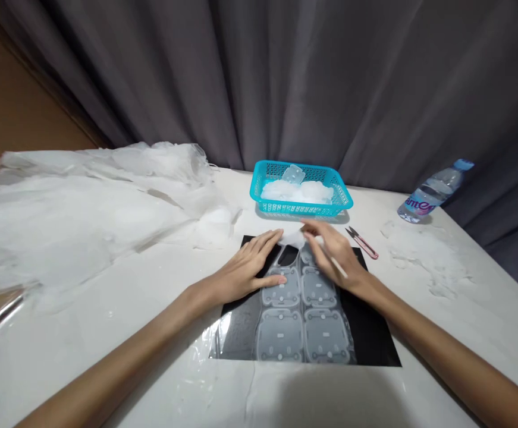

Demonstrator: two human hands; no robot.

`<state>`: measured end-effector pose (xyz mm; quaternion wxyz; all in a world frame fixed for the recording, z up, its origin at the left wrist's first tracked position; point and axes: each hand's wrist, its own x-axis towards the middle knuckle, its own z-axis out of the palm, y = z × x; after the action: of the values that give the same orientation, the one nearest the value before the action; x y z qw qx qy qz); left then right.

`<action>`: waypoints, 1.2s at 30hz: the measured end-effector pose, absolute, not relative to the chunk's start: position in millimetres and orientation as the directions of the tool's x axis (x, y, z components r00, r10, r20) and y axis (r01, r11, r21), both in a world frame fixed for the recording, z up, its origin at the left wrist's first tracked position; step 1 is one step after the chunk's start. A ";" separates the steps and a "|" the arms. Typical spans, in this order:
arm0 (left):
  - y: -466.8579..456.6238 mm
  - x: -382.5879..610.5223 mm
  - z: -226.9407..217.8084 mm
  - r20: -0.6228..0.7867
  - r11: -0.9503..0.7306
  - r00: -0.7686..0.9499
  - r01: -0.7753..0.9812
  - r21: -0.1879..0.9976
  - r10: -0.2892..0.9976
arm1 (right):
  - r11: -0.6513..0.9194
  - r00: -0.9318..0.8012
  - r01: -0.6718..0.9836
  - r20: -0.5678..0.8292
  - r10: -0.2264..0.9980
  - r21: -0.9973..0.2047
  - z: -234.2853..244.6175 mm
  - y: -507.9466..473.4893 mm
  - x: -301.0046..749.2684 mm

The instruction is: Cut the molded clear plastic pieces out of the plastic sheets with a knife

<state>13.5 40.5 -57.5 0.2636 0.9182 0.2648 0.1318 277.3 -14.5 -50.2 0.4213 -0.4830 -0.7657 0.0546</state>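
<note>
A translucent moulded sheet with several rounded-square, lid-like pieces lies on a black board. My left hand rests flat on the sheet's upper left, thumb spread over one of the pieces. In my right hand, the fingers are closed around a thin white stick-like tool, its far end hidden by the hand. Between both hands, at the sheet's top edge, a whitish flap of film is raised, close to the fingertips of each. A dark opening shows in the sheet just below that flap.
A turquoise basket behind the board holds translucent white pieces. Pink-handled thread snips lie right of the board. Farther right are film scraps and a water bottle. A large heap of white film sheets covers the left side.
</note>
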 end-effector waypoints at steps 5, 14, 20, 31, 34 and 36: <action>43.1 7.6 -61.9 0.083 -0.683 0.799 0.449 0.577 0.595 | 0.310 0.205 0.534 0.476 0.855 -0.787 -25.9 14.1 331.8; 15.9 33.2 -32.8 0.268 -0.536 0.619 0.297 0.790 0.738 | 0.266 -0.390 0.213 0.167 0.905 -0.940 22.7 -33.3 282.4; 11.3 34.7 -28.2 0.076 -0.197 0.597 0.140 0.970 0.799 | 0.367 -0.010 0.359 0.390 0.921 -0.858 -0.3 -29.8 292.4; 4.7 38.2 -24.2 -0.046 0.105 0.573 -0.069 0.992 0.818 | 0.619 -0.468 0.779 0.564 0.681 -0.102 -37.0 -45.8 272.4; 4.7 35.4 -24.9 -0.064 0.097 0.556 -0.029 0.995 0.829 | 0.652 -0.504 0.740 0.505 0.701 -0.167 -38.6 -45.4 272.7; 5.6 33.8 -27.4 -0.075 0.077 0.545 0.020 0.997 0.835 | 0.667 -0.505 0.712 0.499 0.704 -0.220 -38.7 -46.5 273.0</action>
<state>33.8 5.6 -27.4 0.6416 0.6006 0.3560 0.3177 273.0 -46.5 -38.7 0.2846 -0.4083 -0.8673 -0.0069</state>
